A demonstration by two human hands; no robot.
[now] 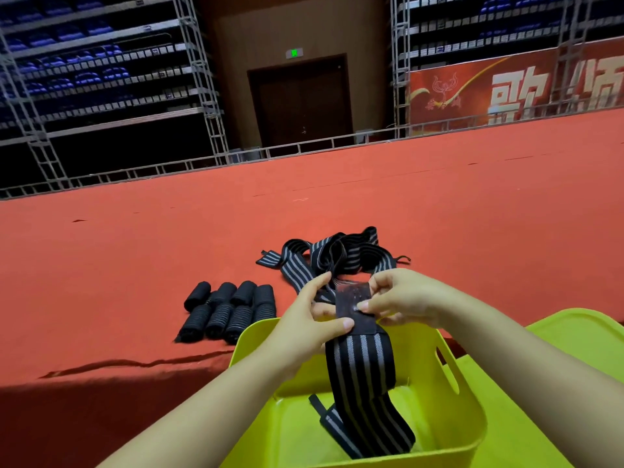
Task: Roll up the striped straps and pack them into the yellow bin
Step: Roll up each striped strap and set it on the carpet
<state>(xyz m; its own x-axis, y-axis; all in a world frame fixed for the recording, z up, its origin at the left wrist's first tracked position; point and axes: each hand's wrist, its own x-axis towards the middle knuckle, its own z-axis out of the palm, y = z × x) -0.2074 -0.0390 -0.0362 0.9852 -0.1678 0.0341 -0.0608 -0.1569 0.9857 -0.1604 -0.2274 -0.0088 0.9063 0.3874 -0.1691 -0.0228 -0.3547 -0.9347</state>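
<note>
I hold one black strap with grey stripes (363, 369) above the yellow bin (449, 410); its loose length hangs down into the bin. My left hand (312, 324) pinches the strap's dark patch end from the left, thumb on top. My right hand (401, 295) pinches the same end from the right. A tangled pile of unrolled striped straps (337, 256) lies on the red surface just beyond my hands. Several rolled straps (228, 310) lie in two rows to the left of the bin.
A yellow lid (580, 332) lies right of the bin. The red carpeted surface (135, 258) stretches far ahead to a metal rail, and drops off at a front edge on the left. Scaffold seating and a dark door stand behind.
</note>
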